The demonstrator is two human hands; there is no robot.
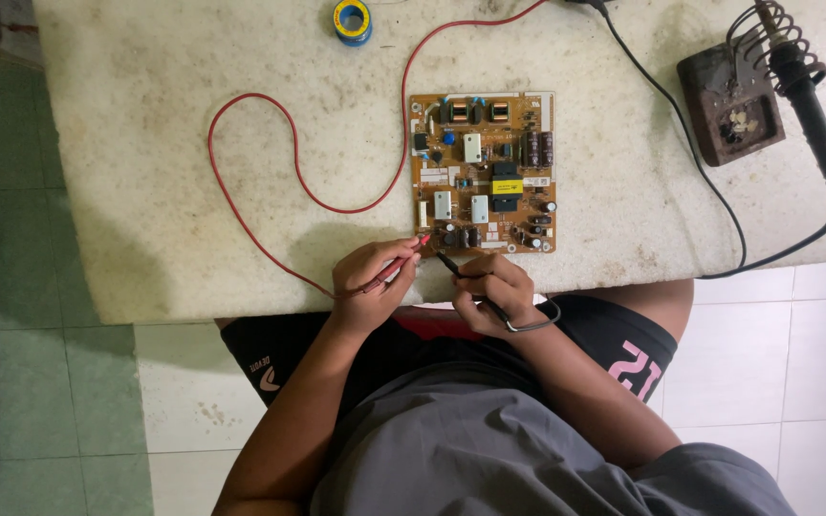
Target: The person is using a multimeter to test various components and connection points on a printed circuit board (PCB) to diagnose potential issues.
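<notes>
Left hand [367,277] pinches red probe [402,263], right hand [491,287] pinches black probe [447,263]. Both tips angle up and away toward near edge of circuit board [483,172], which lies flat on table [193,239], just beyond fingers. Left tip closer to board corner.

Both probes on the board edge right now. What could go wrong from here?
1. The red probe in the left hand and the black probe in the right hand sit close together at the circuit board's near edge; a slip could bridge neighbouring joints.
2. The red lead loops loosely over the table; a snag might jerk the probe.
3. The soldering iron cable runs near the board and could get tugged.
</notes>
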